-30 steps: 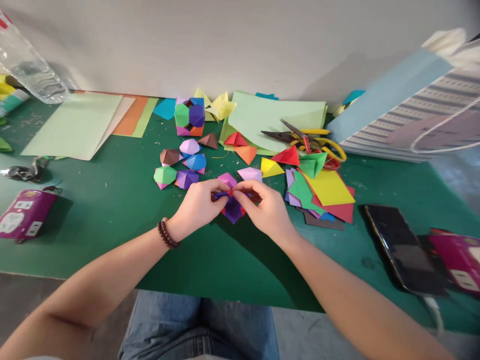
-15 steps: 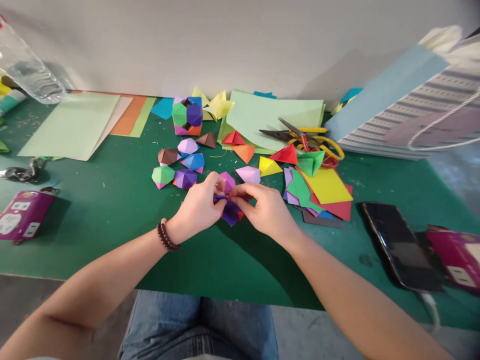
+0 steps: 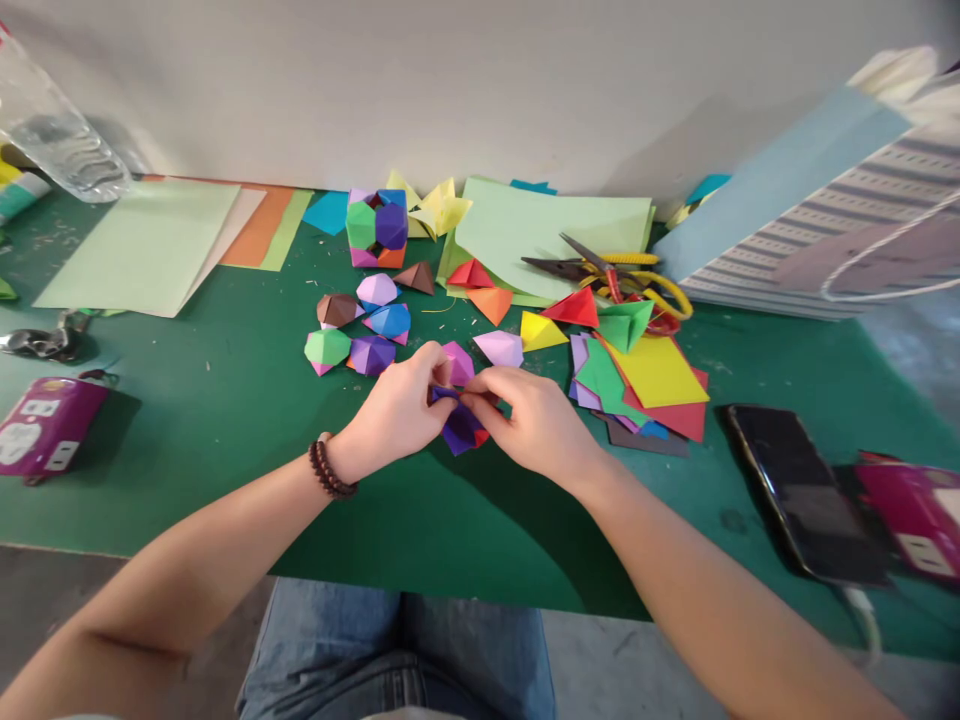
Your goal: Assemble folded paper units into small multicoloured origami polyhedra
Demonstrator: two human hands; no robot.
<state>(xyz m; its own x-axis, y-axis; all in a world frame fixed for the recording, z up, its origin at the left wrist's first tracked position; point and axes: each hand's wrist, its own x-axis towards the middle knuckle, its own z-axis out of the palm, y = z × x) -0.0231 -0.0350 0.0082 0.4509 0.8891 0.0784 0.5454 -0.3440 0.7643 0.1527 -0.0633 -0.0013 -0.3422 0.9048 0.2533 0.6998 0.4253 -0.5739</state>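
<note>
A purple and red folded-paper piece (image 3: 460, 430) is held between my two hands above the green table (image 3: 420, 540). My left hand (image 3: 405, 405) pinches its left side, and my right hand (image 3: 529, 420) pinches its upper right edge. Fingers hide part of the piece. Just beyond the fingertips lies a magenta folded-paper piece (image 3: 458, 363), with a lilac one (image 3: 499, 348) to its right. Several joined paper shapes, among them a green one (image 3: 327, 350) and a purple one (image 3: 372, 354), sit to the left of my hands.
Behind stands a multicoloured paper cube (image 3: 377, 228). Scissors (image 3: 592, 268) and pliers lie on pale green sheets (image 3: 555, 220). Right of my hands are stacked paper squares (image 3: 664, 372) and a phone (image 3: 795, 490). A paper bag (image 3: 780, 200) and a water bottle (image 3: 64, 140) stand near the wall.
Both hands stay pinched on the purple and red paper piece, which has tilted slightly. The whole view has shifted a little; the other things lie as before.
</note>
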